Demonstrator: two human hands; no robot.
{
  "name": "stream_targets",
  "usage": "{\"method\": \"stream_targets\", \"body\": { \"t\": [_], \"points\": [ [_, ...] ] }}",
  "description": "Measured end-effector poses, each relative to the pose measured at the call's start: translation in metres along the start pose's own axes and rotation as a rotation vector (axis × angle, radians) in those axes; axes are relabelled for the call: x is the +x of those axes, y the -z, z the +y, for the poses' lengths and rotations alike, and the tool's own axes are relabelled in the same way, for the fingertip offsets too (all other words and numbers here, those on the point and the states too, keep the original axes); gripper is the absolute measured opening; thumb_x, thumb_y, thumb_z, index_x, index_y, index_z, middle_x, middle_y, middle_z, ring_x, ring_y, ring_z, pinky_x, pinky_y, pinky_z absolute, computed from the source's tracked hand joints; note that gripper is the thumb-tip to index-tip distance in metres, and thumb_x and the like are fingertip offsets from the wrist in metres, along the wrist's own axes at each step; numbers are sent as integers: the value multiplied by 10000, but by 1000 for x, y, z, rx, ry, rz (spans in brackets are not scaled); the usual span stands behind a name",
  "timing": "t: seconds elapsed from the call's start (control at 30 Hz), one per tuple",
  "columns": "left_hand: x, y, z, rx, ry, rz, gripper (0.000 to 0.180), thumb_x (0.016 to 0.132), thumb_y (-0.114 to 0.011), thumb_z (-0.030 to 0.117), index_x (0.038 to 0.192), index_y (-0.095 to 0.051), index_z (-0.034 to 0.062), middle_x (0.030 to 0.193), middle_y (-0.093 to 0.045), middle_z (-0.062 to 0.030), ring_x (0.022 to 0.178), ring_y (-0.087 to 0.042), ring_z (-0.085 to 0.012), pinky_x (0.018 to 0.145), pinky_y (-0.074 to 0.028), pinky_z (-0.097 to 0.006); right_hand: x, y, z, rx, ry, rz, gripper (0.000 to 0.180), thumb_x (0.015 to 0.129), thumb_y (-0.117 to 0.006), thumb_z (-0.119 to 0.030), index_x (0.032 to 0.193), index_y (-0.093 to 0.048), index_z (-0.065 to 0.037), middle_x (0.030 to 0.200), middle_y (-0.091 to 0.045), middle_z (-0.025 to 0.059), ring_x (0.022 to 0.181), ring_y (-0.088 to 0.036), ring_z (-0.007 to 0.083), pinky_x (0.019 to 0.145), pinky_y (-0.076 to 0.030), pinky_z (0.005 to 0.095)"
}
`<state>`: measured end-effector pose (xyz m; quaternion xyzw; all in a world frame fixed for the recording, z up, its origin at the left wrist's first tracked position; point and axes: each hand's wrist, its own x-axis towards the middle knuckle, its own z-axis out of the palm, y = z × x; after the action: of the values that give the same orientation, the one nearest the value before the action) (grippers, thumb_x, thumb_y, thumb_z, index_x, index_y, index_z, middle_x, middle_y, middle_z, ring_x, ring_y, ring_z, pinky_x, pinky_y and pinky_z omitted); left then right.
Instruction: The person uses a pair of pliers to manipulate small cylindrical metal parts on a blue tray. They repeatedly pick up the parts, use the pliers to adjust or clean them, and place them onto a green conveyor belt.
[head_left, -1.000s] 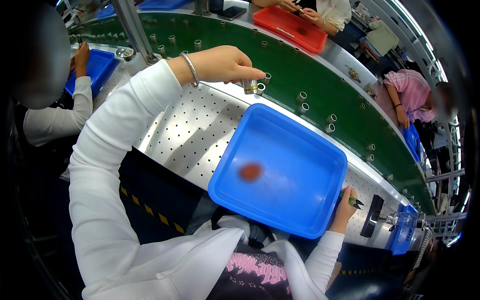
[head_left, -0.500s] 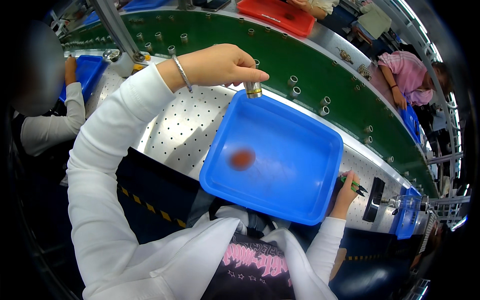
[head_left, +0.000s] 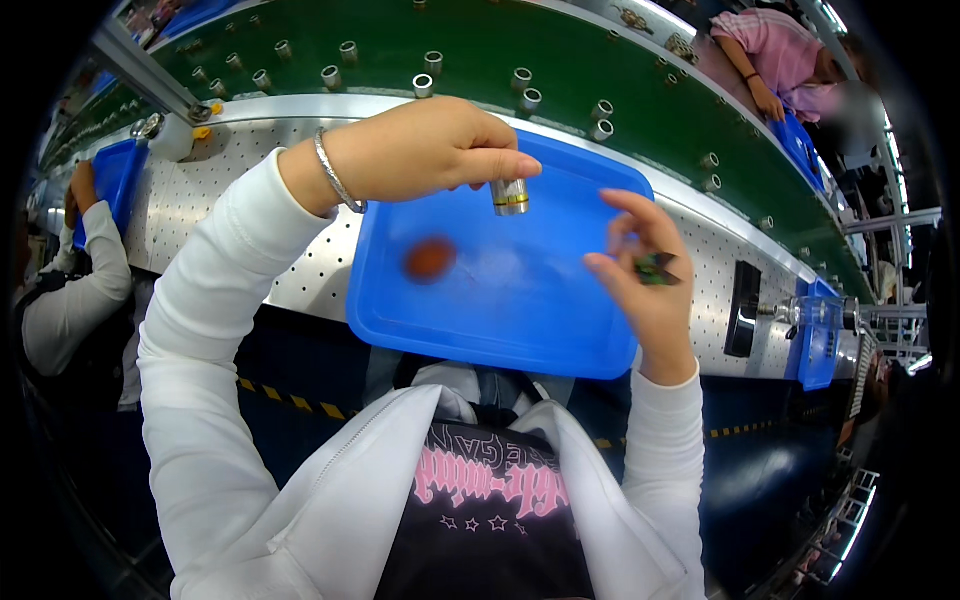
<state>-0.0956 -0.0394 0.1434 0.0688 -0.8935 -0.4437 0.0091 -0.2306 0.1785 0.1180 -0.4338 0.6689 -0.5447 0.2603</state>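
- The green belt (head_left: 660, 95) runs beyond the work, carrying upright metal sleeves; elbows and sleeves should pass clear of them, since a light brush could probably topple one.
- The perforated tabletop (head_left: 225, 190) lies along the near side of the belt, leaving little reason to work over the moving row.
- The blue tray (head_left: 500, 345) sits beneath both hands, with a blurred rust-coloured patch (head_left: 430, 260) in it; staying above its floor means a dropped part should be caught.
- The left hand (head_left: 430, 155) has a narrow grip, thumb and fingers pinching the metal cylinder; steady, light pressure seems enough.
- The right hand (head_left: 650, 265) has thumb and forefinger wide apart, near the cylinder without touching it.
- The snips (head_left: 657, 268), blurred, rest inside that hand; their points are best turned away from cylinder and fingers.
- The metal cylinder (head_left: 510, 198) hangs nearly upright over the tray, its yellow band uncovered; fingertips should leave that band visible.
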Motion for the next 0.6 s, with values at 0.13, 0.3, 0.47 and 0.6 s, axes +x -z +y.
{"method": "stream_targets", "body": {
  "t": [0.13, 0.3, 0.47, 0.6],
  "points": [
    [4, -22, 7, -102, -14, -102, 384, 908, -529, 371, 787, -628, 21, 625, -508, -27, 582, -459, -99, 523, -377, -244, 8, -27, -15, -62, 57, -162, 455, 695, -706, 19, 1117, -561, -67, 853, -551, 35, 664, -499, 68, 565, -415, 184],
    [3, -34, 1, -289, 41, -178, 345, 909, -526, 367, 842, -618, 41, 664, -526, -15, 615, -495, -96, 561, -409, -233, 1, -36, 4, -93, 87, -121, 422, 664, -704, 42, 1059, -576, -36, 806, -526, -25, 541, -326, 4, 480, -253, 150],
    [-16, -78, -8, -956, 99, 75, 378, 891, -555, 296, 1177, -489, 57, 975, -591, -77, 879, -586, -149, 740, -475, -250, 1, -33, 17, -64, 138, 25, 386, 677, -699, 49, 1037, -585, -32, 749, -475, -46, 568, -343, -1, 485, -251, 143],
    [-26, -104, -3, -1263, 109, 196, 441, 880, -567, 156, 1278, -416, 42, 1147, -568, -125, 1036, -562, -173, 883, -461, -286, -2, -37, 23, -22, 118, 56, 368, 684, -691, 51, 1028, -591, -32, 741, -465, -48, 584, -351, -4, 488, -247, 133]
  ]
}}
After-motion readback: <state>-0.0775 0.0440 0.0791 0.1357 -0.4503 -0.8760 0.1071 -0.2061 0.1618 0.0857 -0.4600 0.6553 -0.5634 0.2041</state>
